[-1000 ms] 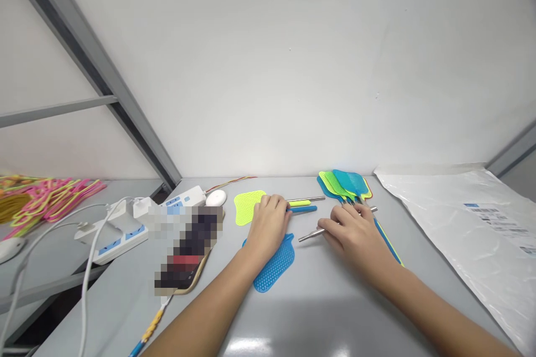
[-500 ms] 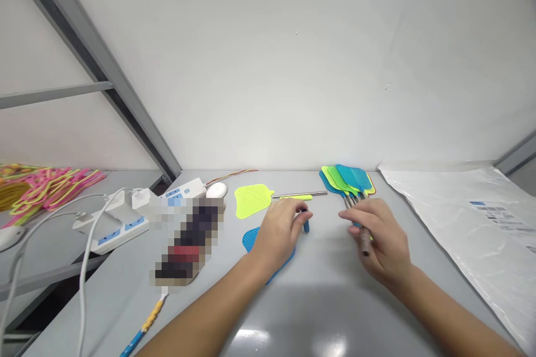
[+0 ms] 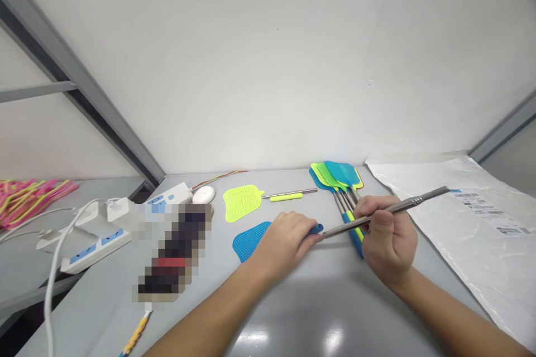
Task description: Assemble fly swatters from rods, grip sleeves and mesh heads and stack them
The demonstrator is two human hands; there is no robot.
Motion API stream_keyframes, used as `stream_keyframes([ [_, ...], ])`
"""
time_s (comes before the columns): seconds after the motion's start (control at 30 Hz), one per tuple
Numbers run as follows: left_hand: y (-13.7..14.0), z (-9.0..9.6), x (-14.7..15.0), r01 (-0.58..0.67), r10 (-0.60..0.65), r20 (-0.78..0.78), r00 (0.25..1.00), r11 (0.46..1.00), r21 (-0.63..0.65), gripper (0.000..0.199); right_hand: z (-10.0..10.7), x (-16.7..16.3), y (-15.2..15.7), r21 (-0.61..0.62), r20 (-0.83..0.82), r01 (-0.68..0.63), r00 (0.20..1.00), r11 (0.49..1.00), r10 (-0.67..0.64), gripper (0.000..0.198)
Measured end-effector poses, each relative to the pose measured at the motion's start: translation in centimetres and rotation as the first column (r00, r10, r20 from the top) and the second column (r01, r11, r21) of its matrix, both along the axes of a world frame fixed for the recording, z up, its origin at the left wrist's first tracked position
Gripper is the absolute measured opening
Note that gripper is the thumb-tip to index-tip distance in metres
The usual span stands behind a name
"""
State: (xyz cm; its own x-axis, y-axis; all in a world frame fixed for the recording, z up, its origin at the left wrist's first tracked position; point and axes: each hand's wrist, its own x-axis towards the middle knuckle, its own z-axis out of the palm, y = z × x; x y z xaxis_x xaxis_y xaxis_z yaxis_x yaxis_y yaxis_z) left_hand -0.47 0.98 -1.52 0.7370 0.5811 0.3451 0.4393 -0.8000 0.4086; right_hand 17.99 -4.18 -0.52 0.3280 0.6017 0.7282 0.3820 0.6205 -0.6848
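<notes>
My left hand is closed around a blue handle sleeve, whose open end sticks out past the fingers. My right hand grips a metal rod that slants up to the right. The rod's left end reaches my left fingertips, just below the sleeve's end; whether they touch, I cannot tell. Partly covered by my left hand and forearm, a blue fly swatter head lies on the table. Behind it are a yellow swatter head with a thin metal rod and a yellow sleeve.
Several fly swatters lie stacked behind my right hand. A white plastic bag covers the right side. To the left are a blurred-out object, a round white object, power strips with cables, and pink-yellow cords.
My right hand has turned the metal rod sideways and brought its end to my left hand. The blue sleeve in my left hand now points right. The view has shifted slightly.
</notes>
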Motion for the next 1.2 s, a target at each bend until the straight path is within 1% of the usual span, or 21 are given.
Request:
stream_keyframes([
  [0.07, -0.2, 0.1, 0.0, 0.019, -0.019, -0.015, 1.000, 1.000, 0.015, 0.025, 0.1, -0.2, 0.2, 0.019, -0.049, -0.039, 0.998, 0.999, 0.040, 0.020],
  [0.17, -0.4, 0.2, 0.0, 0.031, -0.031, -0.004, 1.000, 0.999, 0.014, 0.026, 0.2, -0.3, 0.4, 0.026, -0.054, -0.045, 0.997, 0.999, 0.046, 0.018],
  [0.27, -0.5, 0.2, 0.0, 0.032, -0.032, -0.002, 0.999, 0.999, -0.004, 0.027, 0.1, -0.2, 0.6, -0.009, -0.032, -0.041, 0.999, 0.999, 0.040, 0.019],
  [0.33, -0.6, 0.3, 0.0, 0.026, -0.026, -0.009, 1.000, 1.000, -0.015, 0.028, -0.1, 0.0, 0.8, -0.057, -0.017, -0.059, 0.998, 0.997, 0.058, 0.019],
  [0.4, -0.7, 0.3, 0.1, 0.017, -0.018, -0.006, 1.000, 0.999, -0.029, 0.029, -0.3, 0.1, 0.8, -0.127, 0.033, -0.075, 0.996, 0.989, 0.079, 0.019],
  [0.47, -1.0, 0.3, 0.1, 0.015, -0.014, 0.020, 1.000, 0.999, -0.052, 0.028, -0.4, 0.1, 0.8, -0.199, 0.136, -0.091, 0.984, 0.976, 0.119, 0.019],
  [0.57, -1.5, 0.2, 0.2, 0.011, 0.000, 0.101, 0.995, 0.994, -0.107, 0.024, -0.4, -0.2, 0.7, -0.268, 0.282, -0.147, 0.933, 0.952, 0.224, 0.018],
  [0.63, -1.8, 0.2, 0.3, 0.004, 0.023, 0.162, 0.987, 0.986, -0.168, 0.021, -0.4, -0.6, 0.6, -0.308, 0.299, -0.196, 0.909, 0.931, 0.291, 0.014],
  [0.7, -2.1, 0.4, 0.5, 0.002, 0.059, 0.216, 0.974, 0.962, -0.272, 0.020, -0.5, -0.8, 0.5, -0.350, 0.262, -0.242, 0.902, 0.905, 0.343, 0.014],
  [0.73, -2.1, 0.5, 0.5, 0.008, 0.081, 0.247, 0.966, 0.941, -0.338, 0.019, -0.5, -0.9, 0.5, -0.365, 0.241, -0.266, 0.899, 0.892, 0.367, 0.017],
  [0.83, -2.3, 0.8, 0.6, 0.059, 0.151, 0.348, 0.925, 0.849, -0.524, 0.020, -0.8, -0.8, 0.7, -0.382, 0.219, -0.302, 0.889, 0.873, 0.403, 0.024],
  [0.93, -2.4, 0.9, 0.7, 0.120, 0.213, 0.435, 0.875, 0.776, -0.620, 0.022, -1.0, -0.7, 0.9, -0.415, 0.251, -0.273, 0.883, 0.868, 0.398, 0.027],
  [1.0, -2.5, 0.9, 0.7, 0.127, 0.257, 0.473, 0.843, 0.759, -0.639, 0.022, -1.0, -0.7, 0.9, -0.467, 0.264, -0.246, 0.878, 0.849, 0.400, 0.028],
  [1.07, -2.5, 0.8, 0.8, 0.108, 0.306, 0.502, 0.809, 0.762, -0.638, 0.020, -0.9, -0.8, 0.9, -0.522, 0.271, -0.223, 0.872, 0.823, 0.408, 0.029],
  [1.13, -2.3, 0.7, 0.8, 0.094, 0.361, 0.543, 0.759, 0.764, -0.638, 0.018, -0.9, -1.0, 0.8, -0.569, 0.265, -0.219, 0.864, 0.792, 0.429, 0.030],
  [1.2, -2.1, 0.7, 0.8, 0.104, 0.410, 0.589, 0.696, 0.755, -0.648, 0.017, -0.9, -1.2, 0.7, -0.604, 0.246, -0.240, 0.851, 0.760, 0.464, 0.034],
])
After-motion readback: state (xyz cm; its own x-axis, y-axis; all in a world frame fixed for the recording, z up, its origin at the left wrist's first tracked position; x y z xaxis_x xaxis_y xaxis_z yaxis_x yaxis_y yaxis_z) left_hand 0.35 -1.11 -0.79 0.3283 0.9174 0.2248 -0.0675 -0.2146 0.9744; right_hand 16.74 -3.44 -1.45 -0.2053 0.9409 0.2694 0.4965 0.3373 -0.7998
